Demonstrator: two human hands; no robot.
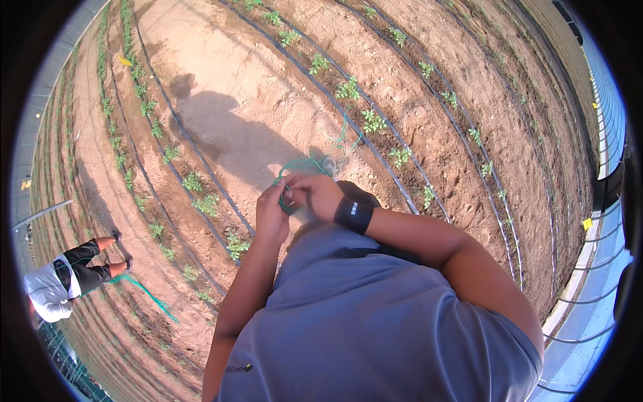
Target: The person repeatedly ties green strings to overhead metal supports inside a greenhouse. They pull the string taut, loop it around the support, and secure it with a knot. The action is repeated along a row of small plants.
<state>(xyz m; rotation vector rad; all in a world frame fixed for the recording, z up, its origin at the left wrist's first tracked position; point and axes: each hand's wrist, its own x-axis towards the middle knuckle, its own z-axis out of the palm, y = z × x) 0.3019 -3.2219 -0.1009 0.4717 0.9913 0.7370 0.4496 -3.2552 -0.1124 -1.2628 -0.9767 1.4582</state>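
Note:
Both hands meet in front of my waist. My left hand (272, 210) pinches a looped bundle of thin green twine (306, 164). My right hand (319, 195), with a black wristband (353, 215) at the wrist, is bent in from the other side with its fingers on the same strands. The fingers overlap, so the exact grip is partly hidden. Part of the bundle hangs below the fingers. Loose green strands (344, 131) trail past a shoe (328, 166) towards the nearest planted row.
Rows of young green plants (347, 89) run along black drip lines (321, 86) on both sides of the bare soil path (266, 75). To the left, another person (65, 281) stands among rows, with green strands (150, 296) trailing nearby. A translucent greenhouse wall (603, 251) borders the right.

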